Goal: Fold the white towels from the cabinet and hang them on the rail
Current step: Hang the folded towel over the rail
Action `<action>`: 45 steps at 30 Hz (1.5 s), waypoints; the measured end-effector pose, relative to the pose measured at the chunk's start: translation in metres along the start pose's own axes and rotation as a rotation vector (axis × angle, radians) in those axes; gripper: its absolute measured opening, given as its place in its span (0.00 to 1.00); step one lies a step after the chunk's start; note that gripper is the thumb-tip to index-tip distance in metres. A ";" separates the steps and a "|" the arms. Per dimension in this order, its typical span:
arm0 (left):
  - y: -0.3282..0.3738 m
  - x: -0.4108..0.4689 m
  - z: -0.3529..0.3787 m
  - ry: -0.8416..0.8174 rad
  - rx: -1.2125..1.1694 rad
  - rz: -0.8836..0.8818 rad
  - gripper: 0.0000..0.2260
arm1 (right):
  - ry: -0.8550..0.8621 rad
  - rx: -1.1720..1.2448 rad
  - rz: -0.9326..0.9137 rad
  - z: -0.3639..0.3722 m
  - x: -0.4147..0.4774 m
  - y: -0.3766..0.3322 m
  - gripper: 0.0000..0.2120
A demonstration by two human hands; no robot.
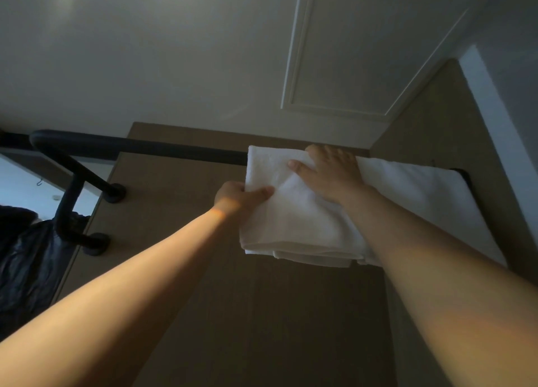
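Left hand (238, 197), right hand (332, 174) bare; both forearms (131, 273) bare down to frame edge.

Soft white terry-cloth towel (297, 212), matt black rail (174, 149) — metal-looking, wood-grain panel (203, 212)

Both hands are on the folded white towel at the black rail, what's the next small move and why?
Probably tug the left edge of the folded towel down slightly, then let go. The left hand pinches that edge, the right hand lies flat on top at the rail, and the front shows a crease; a second towel hangs beside it.
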State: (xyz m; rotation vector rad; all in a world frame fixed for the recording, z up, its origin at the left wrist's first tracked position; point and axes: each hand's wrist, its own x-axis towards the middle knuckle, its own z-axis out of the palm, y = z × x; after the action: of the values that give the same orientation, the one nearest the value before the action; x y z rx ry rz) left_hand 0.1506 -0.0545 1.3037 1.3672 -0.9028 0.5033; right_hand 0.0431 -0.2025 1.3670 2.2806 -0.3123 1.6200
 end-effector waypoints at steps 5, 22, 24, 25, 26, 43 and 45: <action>0.002 -0.002 -0.002 0.003 0.031 0.002 0.12 | 0.020 -0.037 0.001 0.003 -0.009 0.003 0.29; -0.014 -0.038 -0.009 -0.158 -0.018 -0.128 0.19 | -0.066 0.088 -0.017 0.019 -0.082 0.006 0.35; -0.019 -0.043 -0.008 -0.138 -0.032 -0.123 0.18 | -0.104 0.133 -0.029 0.030 -0.111 0.002 0.32; -0.021 -0.046 -0.006 -0.126 -0.042 -0.115 0.17 | -0.128 0.160 -0.017 0.035 -0.126 0.000 0.31; -0.023 -0.047 -0.005 -0.113 -0.048 -0.104 0.17 | -0.150 0.182 -0.001 0.040 -0.140 -0.001 0.30; -0.126 -0.236 0.018 -0.425 0.567 0.013 0.12 | -0.445 0.362 0.143 0.046 -0.351 0.005 0.12; -0.145 -0.275 0.024 -0.490 0.612 0.037 0.12 | -0.554 0.352 0.177 0.048 -0.392 0.008 0.11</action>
State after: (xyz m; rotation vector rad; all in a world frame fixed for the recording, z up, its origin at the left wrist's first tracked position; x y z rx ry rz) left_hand 0.0954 -0.0505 0.9968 2.0918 -1.2286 0.5028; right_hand -0.0477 -0.2318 0.9838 3.0349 -0.3888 1.1497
